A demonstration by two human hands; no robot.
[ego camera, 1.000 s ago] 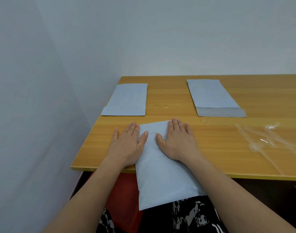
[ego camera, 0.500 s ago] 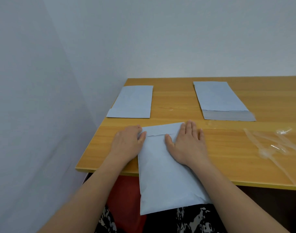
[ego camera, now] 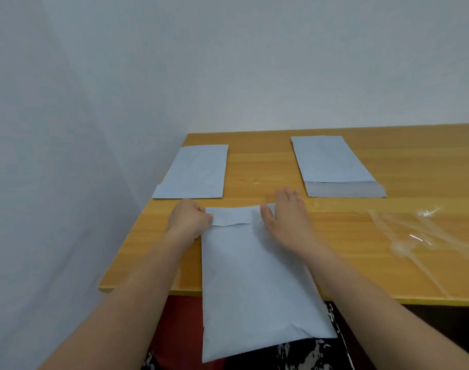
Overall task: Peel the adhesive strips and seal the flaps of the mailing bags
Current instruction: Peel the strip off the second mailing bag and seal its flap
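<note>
A grey-blue mailing bag (ego camera: 254, 276) lies in front of me, its near end hanging over the table's front edge. Its flap (ego camera: 233, 216) is folded down across the far end. My left hand (ego camera: 188, 218) has its fingers curled and grips the bag's far left corner at the end of the flap. With straight fingers, my right hand (ego camera: 284, 217) presses flat on the flap's right end.
Another bag with its flap folded (ego camera: 193, 172) lies at the back left near the wall. At the back right lies a stack of bags (ego camera: 332, 161) with open flaps. Clear peeled strips (ego camera: 425, 233) are scattered on the wooden table (ego camera: 348, 263) at the right.
Both hands lay flat on the flap's middle. My left hand has slid to the left corner and curled its fingers; my right hand has slid to the flap's right end.
</note>
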